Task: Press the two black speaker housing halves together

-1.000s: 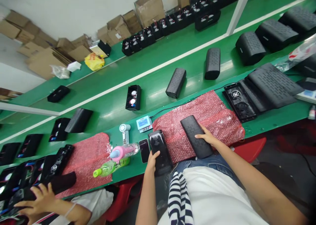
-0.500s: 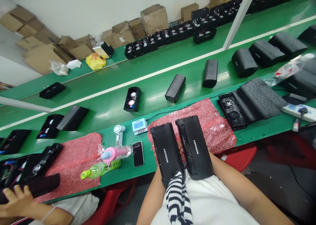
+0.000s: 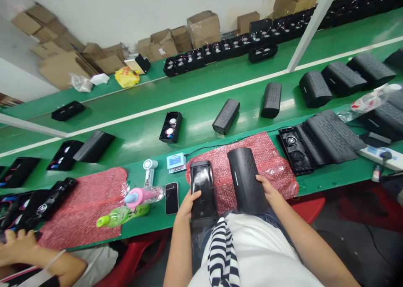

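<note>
Both black speaker shells, raised a moment ago, are now lying at lower centre on the red bubble wrap [image 3: 270, 152]: left hand [image 3: 186, 203] gripping the open shell [image 3: 201, 190], right hand [image 3: 267, 190] gripping the closed shell [image 3: 245, 185].

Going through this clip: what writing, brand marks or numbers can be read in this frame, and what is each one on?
Nothing can be read for certain.
Black speaker shell in the right hand: a small pale brand word along its side, too small to read.
Blue-faced meter on the bench: display blurred.
Cardboard boxes by the wall: no legible print.
Bottles: labels blurred.
</note>
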A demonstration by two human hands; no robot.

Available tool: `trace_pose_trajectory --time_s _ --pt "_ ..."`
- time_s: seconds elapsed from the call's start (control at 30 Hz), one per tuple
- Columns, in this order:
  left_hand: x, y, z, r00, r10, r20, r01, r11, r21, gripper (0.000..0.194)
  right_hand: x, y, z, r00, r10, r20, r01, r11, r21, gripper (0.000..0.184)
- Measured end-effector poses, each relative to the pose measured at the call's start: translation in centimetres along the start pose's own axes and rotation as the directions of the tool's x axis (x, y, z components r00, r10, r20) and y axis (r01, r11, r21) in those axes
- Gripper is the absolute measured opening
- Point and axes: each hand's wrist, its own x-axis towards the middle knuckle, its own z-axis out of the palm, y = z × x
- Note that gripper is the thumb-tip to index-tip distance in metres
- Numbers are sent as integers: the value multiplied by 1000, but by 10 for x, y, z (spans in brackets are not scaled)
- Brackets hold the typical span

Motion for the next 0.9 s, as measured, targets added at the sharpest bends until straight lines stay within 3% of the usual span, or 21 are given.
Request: trace_pose_trajectory --time_s 0.07,0.13,0.2,0.27,0.33,0.43,0.57,0.67,0.77,0.83,0.9 --pt "-4 1 0 997 -48 -62 50 998 32 58 -5 -6 -8 999 -35 -35 36 999 9 65" --pt "-9 2 4 970 -66 -233 111 976 185 70 -7 -6 -11 980 -126 -153 107 986 -131 80" --pt "-12 1 15 914 -14 -406 192 895 402 84 -3 -2 -10 930 -248 -271 144 925 -351 94" --pt "-13 0 32 868 48 -495 283 771 571 100 2 4 -6 875 -347 -338 128 838 -530 100" --pt "-14 -3 51 849 115 -515 330 645 689 108 5 9 0 849 -381 -365 57 753 -655 103" --pt "-15 -8 75 867 220 -447 307 471 827 107 3 11 13 836 -368 -406 -113 610 -785 103" --pt "-19 -13 81 906 276 -321 223 335 915 105 -5 10 26 847 -316 -428 -238 495 -836 100" --pt "-18 -16 66 919 263 -293 175 393 903 106 -9 10 30 872 -300 -387 -243 421 -874 100" --pt "-12 -21 43 939 248 -237 55 572 818 99 -8 14 29 907 -308 -287 -167 363 -917 108" --pt "-7 -24 30 957 211 -200 -1 692 722 97 -5 17 29 914 -320 -251 -122 373 -920 118" --pt "-3 -25 25 970 129 -206 40 753 657 101 0 20 29 915 -309 -259 -109 429 -897 124"
